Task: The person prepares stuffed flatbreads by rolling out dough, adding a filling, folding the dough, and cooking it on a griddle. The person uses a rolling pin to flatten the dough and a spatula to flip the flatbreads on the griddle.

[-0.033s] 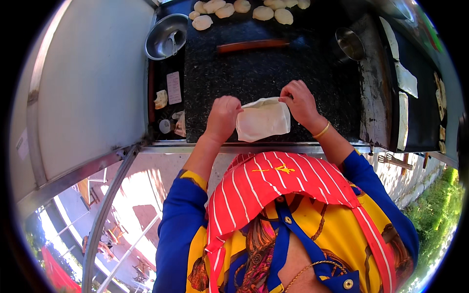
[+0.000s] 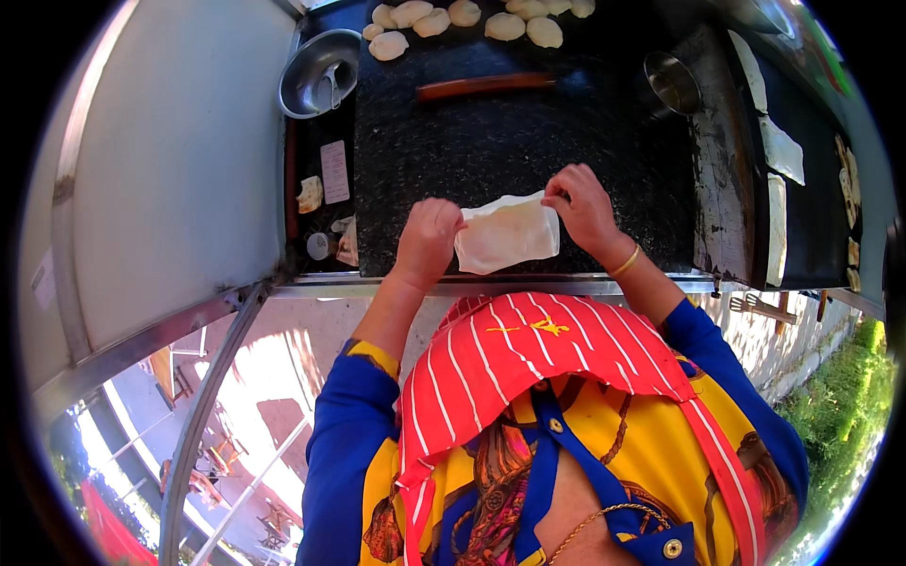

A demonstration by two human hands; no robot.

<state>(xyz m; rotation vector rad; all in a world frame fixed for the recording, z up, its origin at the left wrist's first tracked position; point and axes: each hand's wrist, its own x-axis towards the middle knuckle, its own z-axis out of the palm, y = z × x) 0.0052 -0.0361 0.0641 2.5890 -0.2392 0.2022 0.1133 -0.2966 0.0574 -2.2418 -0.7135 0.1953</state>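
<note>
pale dough sheet (image 2: 508, 238) at the near edge of the table (image 2: 453, 141), underside hidden | left hand (image 2: 429, 236) pinching its left corner, right hand (image 2: 583, 209) its right, fingertips partly hidden | rolling pin (image 2: 485, 87) beyond, right end blurred | dough balls (image 2: 505, 26) farthest, some cut off

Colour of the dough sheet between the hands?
The dough sheet is pale creamy white; head view shows it best.

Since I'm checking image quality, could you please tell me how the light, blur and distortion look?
Head view: the ground at lower left glares, with shadows across it; same view: the black counter is dark, the metal post curves through lens distortion, and the left hand, right hand and dough sheet look fairly sharp.
</note>
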